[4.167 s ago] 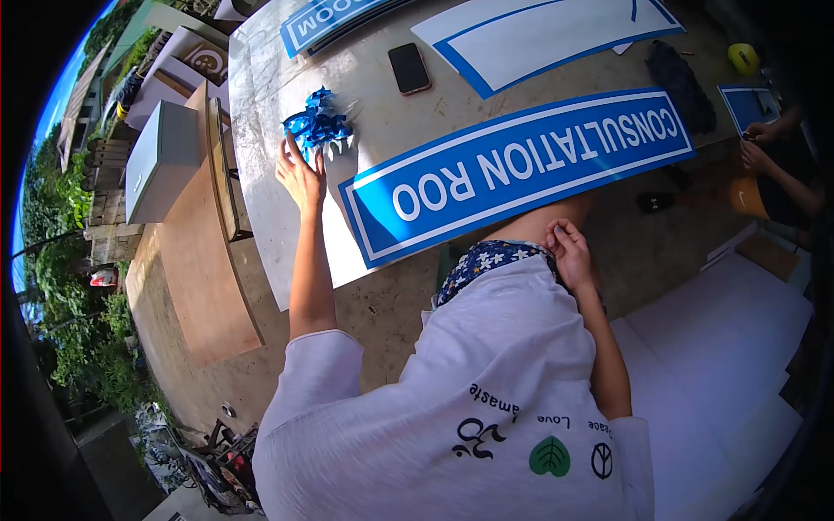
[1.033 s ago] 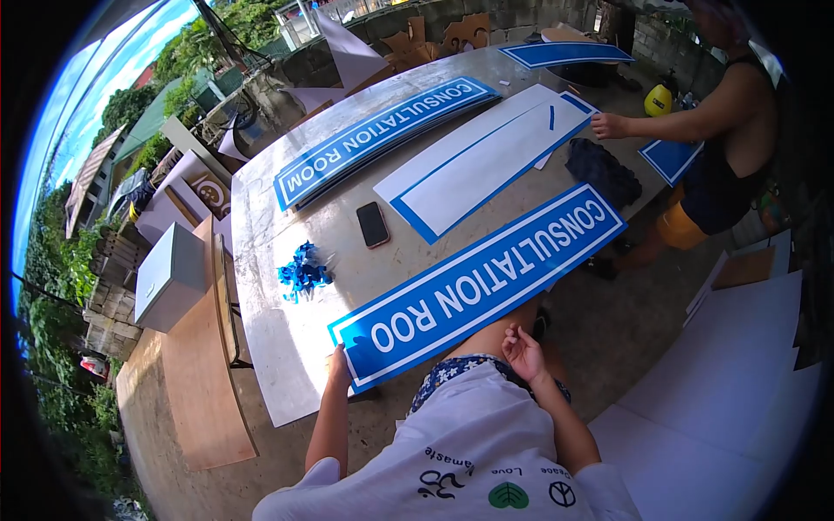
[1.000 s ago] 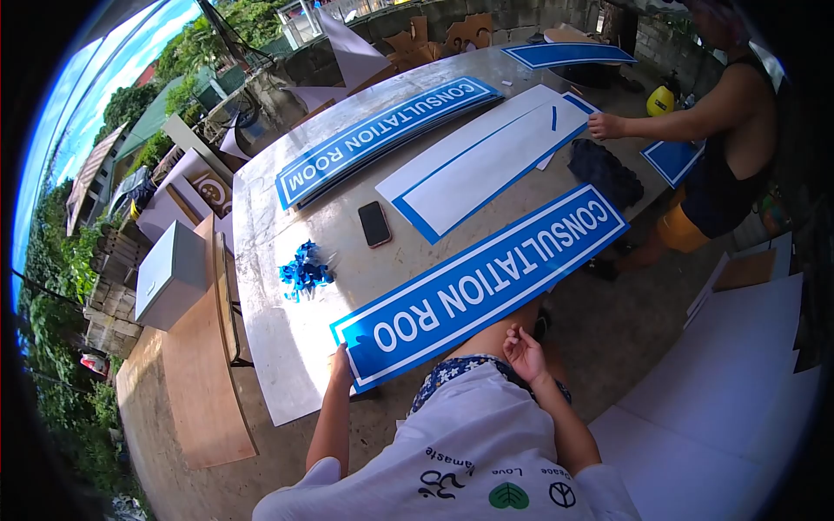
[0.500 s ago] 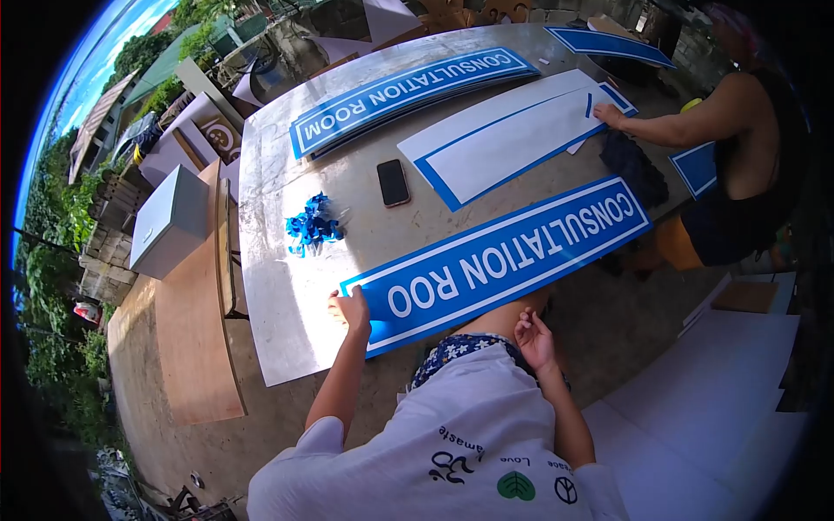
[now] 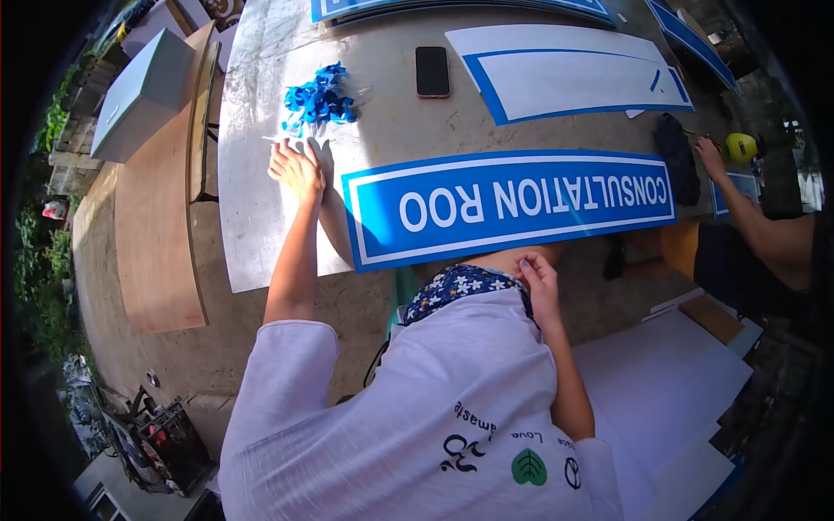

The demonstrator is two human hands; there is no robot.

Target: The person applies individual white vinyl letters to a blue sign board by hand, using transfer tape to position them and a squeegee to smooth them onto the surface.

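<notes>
A blue sign [image 5: 512, 208] lies on the metal-topped table [image 5: 252, 234], its white letters reading "CONSULTATION ROO" upside down. My left hand [image 5: 298, 174] is over the table left of the sign, fingers apart, just below a heap of blue scraps [image 5: 320, 97]; a thin white bit shows by its fingertips. Close to my lap, below the sign's lower edge, my right hand [image 5: 539, 280] has curled fingers pressed together; anything between them is too small to tell. A dark phone [image 5: 433, 72] lies above the sign, beside a white panel [image 5: 565, 82] with blue edging.
Stacked blue signs [image 5: 469, 10] lie at the table's far edge. A co-worker's arm [image 5: 756, 217] reaches in at right, near a yellow round object [image 5: 740, 147] and a dark cloth [image 5: 676, 161]. A grey box [image 5: 143, 95] and plywood [image 5: 156, 226] are at left.
My left hand has left the sign's left end and moved toward the blue scraps. The view has tilted down. The co-worker's hand has moved off the white panel.
</notes>
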